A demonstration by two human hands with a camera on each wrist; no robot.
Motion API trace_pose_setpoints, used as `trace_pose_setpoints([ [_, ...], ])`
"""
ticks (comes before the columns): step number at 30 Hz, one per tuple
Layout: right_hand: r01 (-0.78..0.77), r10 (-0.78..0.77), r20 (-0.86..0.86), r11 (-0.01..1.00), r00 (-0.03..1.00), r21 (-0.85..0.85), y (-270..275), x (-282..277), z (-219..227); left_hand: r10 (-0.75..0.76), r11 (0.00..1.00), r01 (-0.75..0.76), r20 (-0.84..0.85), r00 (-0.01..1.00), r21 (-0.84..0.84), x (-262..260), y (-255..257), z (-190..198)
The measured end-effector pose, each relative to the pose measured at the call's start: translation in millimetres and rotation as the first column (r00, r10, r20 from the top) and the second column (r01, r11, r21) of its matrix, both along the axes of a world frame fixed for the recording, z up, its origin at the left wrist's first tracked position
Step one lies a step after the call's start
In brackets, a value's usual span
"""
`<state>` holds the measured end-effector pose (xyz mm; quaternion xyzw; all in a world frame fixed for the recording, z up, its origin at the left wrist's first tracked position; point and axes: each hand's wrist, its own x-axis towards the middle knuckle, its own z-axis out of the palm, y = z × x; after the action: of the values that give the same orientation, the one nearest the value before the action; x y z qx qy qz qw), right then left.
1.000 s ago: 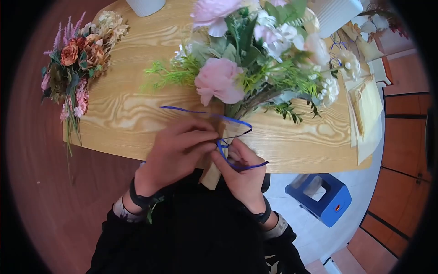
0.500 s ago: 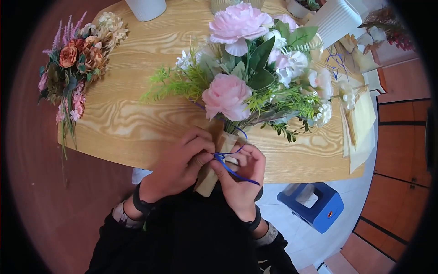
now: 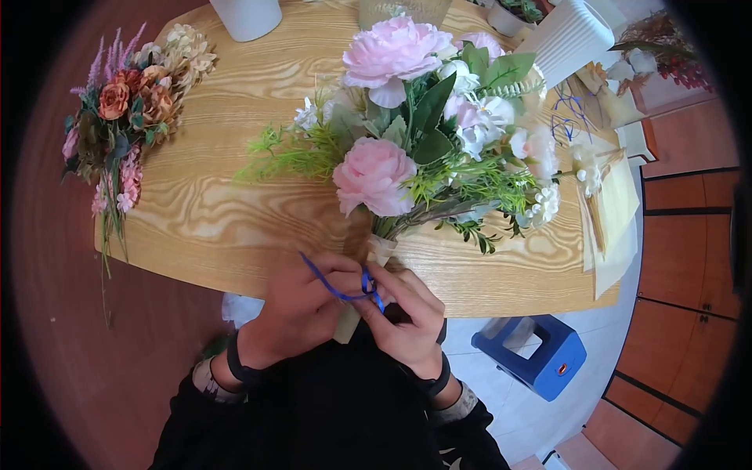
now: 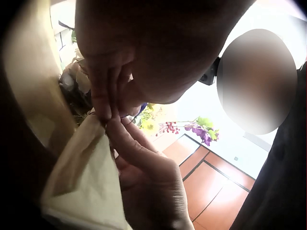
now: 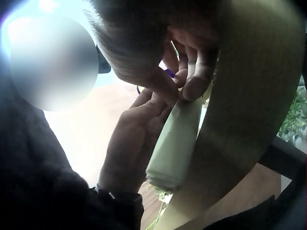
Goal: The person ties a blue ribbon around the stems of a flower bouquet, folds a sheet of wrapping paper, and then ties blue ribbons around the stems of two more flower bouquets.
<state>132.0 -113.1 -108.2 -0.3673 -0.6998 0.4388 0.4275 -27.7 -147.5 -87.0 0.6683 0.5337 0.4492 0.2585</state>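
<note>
A bouquet of artificial flowers, with pink peonies (image 3: 374,176), white blooms and green sprigs, lies over the table's front edge. Cream paper (image 5: 175,143) wraps its stems. Around this wrapped handle runs a blue ribbon (image 3: 335,291), looped at the fingers with a loose end trailing up to the left. My left hand (image 3: 301,305) pinches the ribbon at the left of the handle. From the right, my right hand (image 3: 407,313) pinches it too, thumb and forefinger at the loop. Both hands' fingertips meet at the wrap in the left wrist view, partly hiding the crossing.
Orange and cream flowers (image 3: 133,110) lie at the table's left. White ribbed vases (image 3: 247,17) stand at the back, one tilted at right. Sheets of wrapping paper (image 3: 615,227) and blue ribbon scraps (image 3: 570,113) lie on the right. A blue stool (image 3: 533,356) stands below the table.
The ribbon end that hung right of the handle no longer shows there; an end now trails up left. The right hand's fingers have closed in over the loop, and both hands sit slightly lower than a second ago.
</note>
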Motion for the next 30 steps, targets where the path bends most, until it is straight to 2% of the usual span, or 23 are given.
trace_pose_setpoints([
  [3,0.058,-0.058,-0.025,0.998,0.998,0.013,-3,2,2,0.032,0.999,-0.032,0.013,0.999,-0.036,3,-1,8],
  [6,0.08,-0.079,-0.023,0.995,0.997,0.055,-2,11,4,0.126,0.986,-0.118,0.068,0.99,-0.116,1,0,12],
  [8,0.059,-0.056,-0.034,0.994,0.998,0.093,1,12,6,0.11,0.994,-0.11,0.002,0.994,-0.02,-3,3,8],
  [10,0.043,-0.038,-0.042,0.99,0.998,0.135,3,9,6,0.101,0.995,-0.101,0.011,0.995,-0.028,0,3,3],
  [12,0.04,-0.04,-0.051,0.999,0.998,0.019,1,2,6,0.091,0.995,-0.09,0.023,0.996,-0.032,0,3,-1],
  [13,0.038,-0.037,-0.051,0.999,0.998,0.019,0,-1,3,0.077,0.997,-0.077,0.021,0.997,-0.02,-1,2,-4],
  [15,0.171,-0.171,-0.125,0.985,0.977,-0.017,-2,-6,-5,0.072,0.997,-0.071,0.017,0.997,-0.01,-2,1,-9],
  [16,0.167,-0.168,-0.125,0.986,0.978,-0.018,-2,-7,-4,0.088,0.996,-0.088,0.001,0.996,0.002,-1,2,-11],
  [18,0.161,-0.2,-0.205,0.968,0.958,-0.19,-3,-6,-2,0.112,0.994,-0.112,-0.009,0.994,0.011,4,5,-12],
  [19,0.158,-0.197,-0.2,0.968,0.96,-0.195,-2,-4,-3,0.137,0.99,-0.137,-0.012,0.991,-0.014,9,7,-9],
  [21,0.109,-0.109,-0.032,0.994,0.993,-0.025,-1,2,-5,0.165,0.985,-0.165,-0.013,0.986,-0.054,9,7,-7],
  [23,0.118,-0.118,0.015,0.993,0.993,-0.011,-1,3,-1,0.073,0.997,-0.071,0.051,0.996,-0.025,1,8,-7],
  [24,0.131,-0.132,0.056,0.991,0.99,0.014,-1,4,1,0.076,0.997,-0.074,0.053,0.996,-0.027,-3,7,-6],
  [26,0.133,-0.136,0.059,0.99,0.989,0.057,-2,3,-1,-0.011,1.0,0.011,0.004,1.0,0.01,-10,5,-4],
  [27,0.136,-0.143,0.058,0.985,0.988,0.102,-3,1,-2,-0.008,1.0,0.008,0.003,1.0,0.009,-11,4,-6],
  [29,0.172,-0.177,0.047,0.982,0.983,0.081,-7,-3,-1,-0.011,0.996,0.021,-0.126,0.992,0.083,-13,2,-11],
  [30,0.212,-0.214,0.038,0.975,0.976,0.062,-7,-4,0,-0.007,0.996,0.018,-0.127,0.992,0.083,-11,2,-12],
])
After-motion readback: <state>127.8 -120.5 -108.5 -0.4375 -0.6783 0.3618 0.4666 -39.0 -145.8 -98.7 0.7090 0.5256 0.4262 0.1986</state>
